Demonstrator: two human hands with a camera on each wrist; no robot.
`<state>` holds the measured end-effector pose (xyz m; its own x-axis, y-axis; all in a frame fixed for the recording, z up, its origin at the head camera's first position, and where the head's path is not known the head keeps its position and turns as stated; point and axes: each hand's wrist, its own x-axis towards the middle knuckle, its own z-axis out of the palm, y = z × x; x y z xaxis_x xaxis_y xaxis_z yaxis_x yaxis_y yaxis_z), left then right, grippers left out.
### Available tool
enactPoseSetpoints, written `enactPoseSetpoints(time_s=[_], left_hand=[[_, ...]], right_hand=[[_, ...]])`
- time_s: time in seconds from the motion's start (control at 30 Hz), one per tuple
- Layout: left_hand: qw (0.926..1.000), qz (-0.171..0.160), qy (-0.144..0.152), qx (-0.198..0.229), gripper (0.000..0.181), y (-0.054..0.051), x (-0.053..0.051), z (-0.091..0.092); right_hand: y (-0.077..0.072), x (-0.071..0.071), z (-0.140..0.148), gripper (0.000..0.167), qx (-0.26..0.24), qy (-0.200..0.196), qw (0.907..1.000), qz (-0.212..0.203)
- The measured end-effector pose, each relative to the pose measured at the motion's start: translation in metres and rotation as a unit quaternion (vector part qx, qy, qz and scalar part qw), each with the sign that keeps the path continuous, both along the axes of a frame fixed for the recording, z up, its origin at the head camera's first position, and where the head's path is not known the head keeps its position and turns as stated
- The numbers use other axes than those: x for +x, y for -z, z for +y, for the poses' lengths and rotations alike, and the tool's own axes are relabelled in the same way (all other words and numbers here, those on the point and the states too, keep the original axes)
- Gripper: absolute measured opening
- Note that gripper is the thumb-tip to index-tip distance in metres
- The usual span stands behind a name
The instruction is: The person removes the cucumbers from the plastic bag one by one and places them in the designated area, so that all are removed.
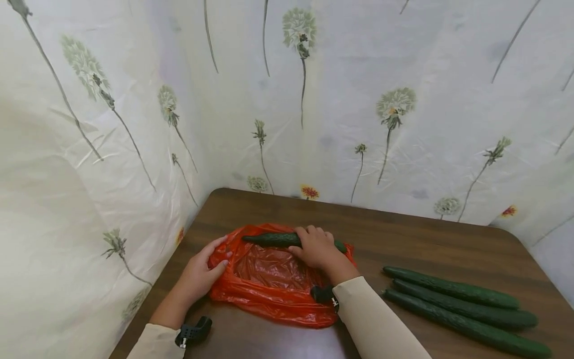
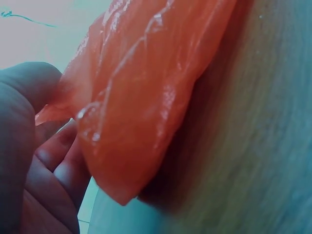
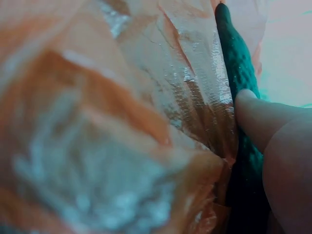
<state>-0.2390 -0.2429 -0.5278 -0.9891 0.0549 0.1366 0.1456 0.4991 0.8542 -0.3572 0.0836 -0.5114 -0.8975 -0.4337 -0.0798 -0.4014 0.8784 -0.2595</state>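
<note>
A red plastic bag (image 1: 269,306) lies spread open on the table, its mouth facing up. My left hand (image 1: 197,274) pinches the bag's left edge between thumb and fingers; the left wrist view shows the thin film (image 2: 131,122) caught there. Along the far side of the bag's mouth lies a dark green cucumber (image 1: 273,240). My right hand (image 1: 316,249) grips it from above near its right part, and the right wrist view shows the thumb (image 3: 248,109) against the cucumber (image 3: 236,58). Whether the cucumber touches the bag's bottom cannot be told.
Three more cucumbers, the far one (image 1: 453,287), the middle one (image 1: 466,305) and the near one (image 1: 466,324), lie side by side on the brown wooden table (image 1: 381,229) at right. A flower-printed curtain (image 1: 341,99) hangs behind and to the left of the table.
</note>
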Motion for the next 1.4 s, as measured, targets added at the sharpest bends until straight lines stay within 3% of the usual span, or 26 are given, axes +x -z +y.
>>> enactPoseSetpoints(time_s=[0.5,1.0,1.4], left_hand=[[0.9997,0.016,-0.014,-0.013,0.062,-0.0004,0.0039,0.0022],[0.9998,0.022,-0.003,-0.004,0.063,0.0004,0.0019,0.0033],[0.9990,0.032,0.000,-0.031,0.063,-0.0025,-0.0003,0.0027]], right_hand=[[0.0036,0.0089,-0.0035,0.058,0.018,0.019,0.9996,0.013],[-0.0010,0.0090,-0.0024,0.054,0.015,0.018,0.9997,0.004],[-0.0027,0.0107,0.0003,0.054,0.020,0.016,0.9995,0.016]])
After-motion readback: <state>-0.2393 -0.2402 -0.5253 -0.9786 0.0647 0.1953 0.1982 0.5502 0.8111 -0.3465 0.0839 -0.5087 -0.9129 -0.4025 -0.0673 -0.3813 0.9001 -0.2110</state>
